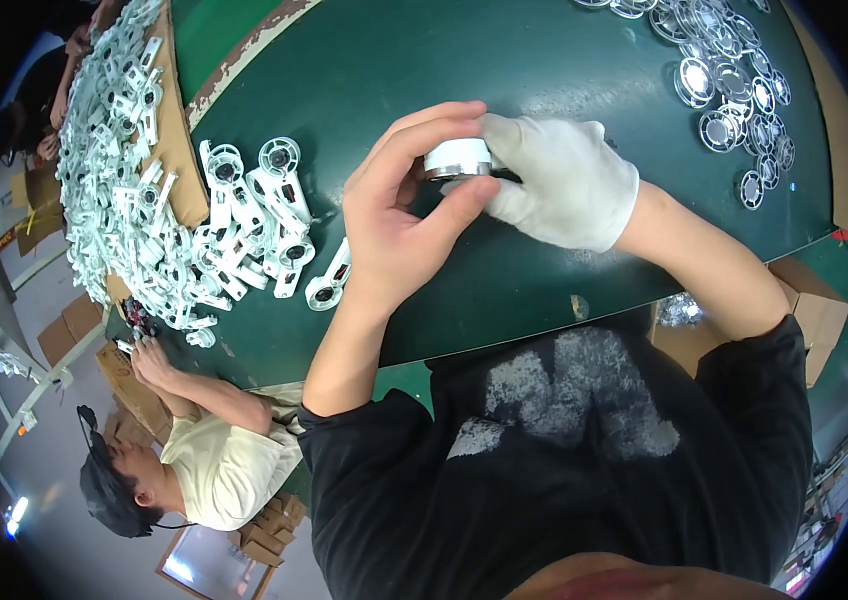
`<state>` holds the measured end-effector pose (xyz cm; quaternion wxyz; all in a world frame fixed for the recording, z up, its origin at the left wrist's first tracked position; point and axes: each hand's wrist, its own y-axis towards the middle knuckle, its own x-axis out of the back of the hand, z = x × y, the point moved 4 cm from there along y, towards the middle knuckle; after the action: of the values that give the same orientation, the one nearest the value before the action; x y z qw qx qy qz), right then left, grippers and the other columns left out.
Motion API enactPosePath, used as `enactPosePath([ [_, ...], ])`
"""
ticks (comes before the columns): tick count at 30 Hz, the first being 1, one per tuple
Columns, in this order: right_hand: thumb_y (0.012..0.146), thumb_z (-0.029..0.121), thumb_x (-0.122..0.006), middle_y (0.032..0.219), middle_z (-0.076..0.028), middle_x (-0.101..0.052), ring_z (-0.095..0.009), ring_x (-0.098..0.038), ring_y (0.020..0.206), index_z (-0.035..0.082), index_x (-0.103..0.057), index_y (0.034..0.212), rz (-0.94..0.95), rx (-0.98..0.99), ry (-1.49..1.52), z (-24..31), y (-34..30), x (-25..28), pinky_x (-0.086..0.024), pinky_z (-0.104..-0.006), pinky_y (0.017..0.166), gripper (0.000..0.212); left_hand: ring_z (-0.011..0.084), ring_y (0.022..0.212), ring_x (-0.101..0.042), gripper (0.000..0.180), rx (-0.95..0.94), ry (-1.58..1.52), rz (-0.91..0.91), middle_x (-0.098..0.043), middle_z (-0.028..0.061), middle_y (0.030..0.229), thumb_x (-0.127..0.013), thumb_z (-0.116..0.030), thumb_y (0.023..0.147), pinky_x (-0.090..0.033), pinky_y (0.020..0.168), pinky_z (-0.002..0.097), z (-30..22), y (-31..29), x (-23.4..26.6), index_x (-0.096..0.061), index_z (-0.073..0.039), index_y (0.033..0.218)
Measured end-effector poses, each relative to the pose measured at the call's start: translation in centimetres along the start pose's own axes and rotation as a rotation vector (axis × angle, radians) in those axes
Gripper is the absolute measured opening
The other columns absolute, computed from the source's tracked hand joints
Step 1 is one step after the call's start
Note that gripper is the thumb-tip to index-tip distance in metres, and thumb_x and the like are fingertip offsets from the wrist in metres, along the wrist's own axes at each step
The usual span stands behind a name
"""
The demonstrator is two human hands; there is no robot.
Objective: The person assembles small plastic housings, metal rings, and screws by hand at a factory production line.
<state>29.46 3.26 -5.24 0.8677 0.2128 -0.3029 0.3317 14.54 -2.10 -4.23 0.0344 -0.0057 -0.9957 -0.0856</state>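
A round white part with a silver ring round its lower edge [458,160] is held between my two hands above the green table. My bare left hand [394,205] curls round it from the left, fingers over the top and thumb below. From the right, my right hand [569,185], in a white glove, grips the same part with its fingertips. The rest of the part is hidden behind my fingers. Just left of my left wrist lies a single white part with a round ring end [325,292], half covered by my arm.
White plastic parts with round ends [254,215] lie left of my hands. A large heap of similar parts [114,140] spreads beyond, by a cardboard strip [180,150]. Silver ring-shaped parts [732,80] lie far right. A co-worker [214,440] works at the table's left edge.
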Motion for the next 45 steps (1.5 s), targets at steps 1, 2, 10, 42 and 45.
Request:
enactPosePath([
  [1, 0.088, 0.031, -0.071, 0.077, -0.012, -0.071, -0.034, -0.072, 0.069, 0.006, -0.062, 0.106, -0.001, -0.002, 0.002, -0.1, -0.1, 0.1, -0.056, -0.0472, 0.056, 0.032, 0.0146, 0.107, -0.066, 0.038, -0.001, -0.033, 0.003, -0.067, 0.0145, 0.134, -0.079, 0.003, 0.087, -0.055, 0.087, 0.0253, 0.1, -0.1, -0.1, -0.067, 0.0, 0.122],
  [2, 0.089, 0.031, -0.07, 0.08, -0.013, -0.072, -0.035, -0.072, 0.071, 0.006, -0.061, 0.108, 0.036, -0.009, -0.057, -0.2, -0.2, 0.1, -0.057, -0.0473, 0.057, 0.032, 0.0146, 0.107, -0.066, 0.038, 0.001, -0.032, 0.005, -0.067, 0.0145, 0.134, -0.079, 0.003, 0.087, -0.055, 0.087, 0.0253, 0.4, -0.2, -0.2, -0.067, 0.0, 0.122],
  [10, 0.091, 0.032, -0.068, 0.083, -0.013, -0.072, -0.037, -0.073, 0.08, 0.005, -0.062, 0.109, 0.071, -0.099, -0.105, -0.2, -0.4, -0.5, -0.057, -0.048, 0.064, 0.033, 0.0131, 0.107, -0.065, 0.034, 0.052, -0.055, -0.006, -0.066, 0.0138, 0.134, -0.077, 0.003, 0.089, -0.054, 0.088, 0.0248, 1.1, -0.4, -0.3, -0.066, 0.001, 0.121],
  [42, 0.096, 0.028, -0.065, 0.1, -0.014, -0.075, -0.033, -0.072, 0.097, 0.009, -0.068, 0.117, -0.035, -0.104, 0.04, -0.3, 0.4, 0.9, -0.057, -0.0404, 0.087, 0.029, 0.0394, 0.101, -0.067, 0.066, 0.537, 1.274, -0.055, -0.061, 0.0182, 0.123, -0.08, -0.011, 0.084, -0.056, 0.078, 0.0456, -5.5, -10.0, 7.2, -0.049, -0.009, 0.142],
  [45, 0.095, 0.025, -0.067, 0.099, -0.013, -0.074, -0.031, -0.072, 0.095, 0.01, -0.069, 0.118, -0.024, -0.115, 0.062, -0.3, 0.5, 0.6, -0.057, -0.0402, 0.086, 0.028, 0.0378, 0.098, -0.066, 0.06, 0.329, 1.127, -0.106, -0.062, 0.0172, 0.112, -0.078, -0.001, 0.082, -0.054, 0.079, 0.0449, -4.0, -9.4, 6.5, -0.055, -0.006, 0.137],
])
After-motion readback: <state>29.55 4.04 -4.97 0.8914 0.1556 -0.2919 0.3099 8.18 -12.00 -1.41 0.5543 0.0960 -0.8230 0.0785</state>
